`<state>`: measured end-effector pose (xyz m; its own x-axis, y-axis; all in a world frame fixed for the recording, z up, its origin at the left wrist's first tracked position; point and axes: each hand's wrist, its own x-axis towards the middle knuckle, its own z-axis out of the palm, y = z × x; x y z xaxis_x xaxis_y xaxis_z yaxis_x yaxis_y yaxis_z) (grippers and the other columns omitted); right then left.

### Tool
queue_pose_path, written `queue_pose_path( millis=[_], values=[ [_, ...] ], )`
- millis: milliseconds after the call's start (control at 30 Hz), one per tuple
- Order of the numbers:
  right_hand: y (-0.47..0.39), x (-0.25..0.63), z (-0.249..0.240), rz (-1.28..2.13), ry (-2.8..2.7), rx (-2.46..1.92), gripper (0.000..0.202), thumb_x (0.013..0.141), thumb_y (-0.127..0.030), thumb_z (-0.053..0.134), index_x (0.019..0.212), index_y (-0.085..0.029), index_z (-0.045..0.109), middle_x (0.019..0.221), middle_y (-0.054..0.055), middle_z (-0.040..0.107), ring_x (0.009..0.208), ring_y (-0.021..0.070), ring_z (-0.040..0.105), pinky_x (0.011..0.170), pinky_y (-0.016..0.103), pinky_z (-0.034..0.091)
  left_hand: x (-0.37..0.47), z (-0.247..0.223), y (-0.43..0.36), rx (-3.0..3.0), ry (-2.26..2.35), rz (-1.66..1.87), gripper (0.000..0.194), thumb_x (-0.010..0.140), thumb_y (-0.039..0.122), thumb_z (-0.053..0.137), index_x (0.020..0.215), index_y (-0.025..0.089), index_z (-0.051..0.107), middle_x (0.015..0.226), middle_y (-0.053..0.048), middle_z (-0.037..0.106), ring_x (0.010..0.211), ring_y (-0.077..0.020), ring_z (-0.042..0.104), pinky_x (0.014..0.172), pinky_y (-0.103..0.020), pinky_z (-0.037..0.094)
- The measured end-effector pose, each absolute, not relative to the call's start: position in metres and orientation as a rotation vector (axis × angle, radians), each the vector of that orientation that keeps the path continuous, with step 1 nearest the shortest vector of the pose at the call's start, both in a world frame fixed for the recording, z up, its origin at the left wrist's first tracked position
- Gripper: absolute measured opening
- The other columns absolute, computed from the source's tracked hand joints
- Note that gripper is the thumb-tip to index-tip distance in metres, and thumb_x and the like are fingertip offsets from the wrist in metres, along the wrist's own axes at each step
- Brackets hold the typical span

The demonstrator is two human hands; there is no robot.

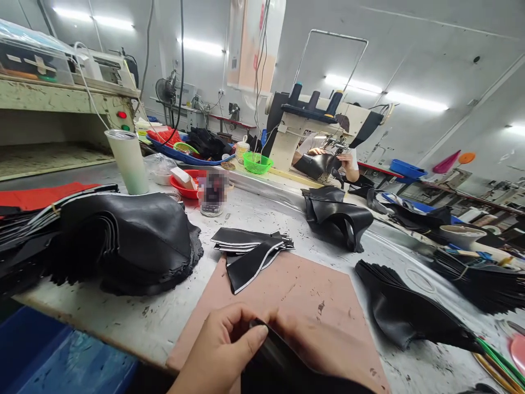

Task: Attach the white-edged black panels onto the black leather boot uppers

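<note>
A black leather piece [283, 361] is held low at the front, over the near edge of a pinkish mat [303, 290]. My left hand [225, 345] pinches its upper edge between thumb and fingers. Against the far side of the same piece lies my right hand [315, 339], blurred by motion, its fingertips close to my left hand's and its grip hard to make out. Just beyond, black strips with white edges [254, 257] overlap on the mat's back edge. A thick stack of black leather pieces [139, 235] rests to the left.
Further black stacks lie right [406, 306] and back right [336, 210]. A tall cup [128, 161], red basin [186, 189], glass jar [212, 205] and green basket [257, 163] stand behind. Another person's hands [346, 161] work at a sewing machine [287, 128]. A blue bin [65, 355] sits lower left.
</note>
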<state>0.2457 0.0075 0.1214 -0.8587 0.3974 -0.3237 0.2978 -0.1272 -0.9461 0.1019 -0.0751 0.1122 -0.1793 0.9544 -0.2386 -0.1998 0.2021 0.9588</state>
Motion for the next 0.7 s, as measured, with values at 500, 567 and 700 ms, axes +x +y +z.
queue_pose_path(
  millis=[500, 567, 700],
  values=[
    [-0.008, 0.266, 0.137, 1.171, -2.293, -0.778, 0.013, 0.071, -0.017, 0.056, 0.076, -0.018, 0.068, 0.066, 0.003, 0.067, 0.06, 0.0143, 0.061, 0.057, 0.023, 0.046, 0.115, 0.115, -0.088, 0.745, 1.315, 1.184, 0.038, 0.057, 0.05, 0.074, 0.071, 0.016, 0.064, 0.06, 0.002, 0.056, 0.053, -0.0101, 0.048, 0.047, -0.02, 0.036],
    [-0.009, 0.267, 0.138, 0.954, -2.339, -0.697, 0.013, 0.071, -0.015, 0.055, 0.073, -0.017, 0.068, 0.063, 0.003, 0.067, 0.057, 0.0134, 0.061, 0.055, 0.021, 0.045, 0.118, 0.116, -0.09, 0.793, 1.317, 1.18, 0.037, 0.06, 0.05, 0.073, 0.074, 0.016, 0.065, 0.062, 0.002, 0.056, 0.057, -0.0109, 0.049, 0.049, -0.02, 0.039],
    [-0.012, 0.266, 0.136, 0.538, -2.359, -0.624, 0.016, 0.066, -0.01, 0.051, 0.066, -0.017, 0.065, 0.056, 0.002, 0.065, 0.048, 0.0119, 0.058, 0.047, 0.02, 0.04, 0.122, 0.12, -0.094, 0.994, 1.325, 1.166, 0.028, 0.075, 0.044, 0.062, 0.083, 0.018, 0.067, 0.073, -0.001, 0.063, 0.07, -0.0154, 0.056, 0.062, -0.023, 0.046]
  ],
)
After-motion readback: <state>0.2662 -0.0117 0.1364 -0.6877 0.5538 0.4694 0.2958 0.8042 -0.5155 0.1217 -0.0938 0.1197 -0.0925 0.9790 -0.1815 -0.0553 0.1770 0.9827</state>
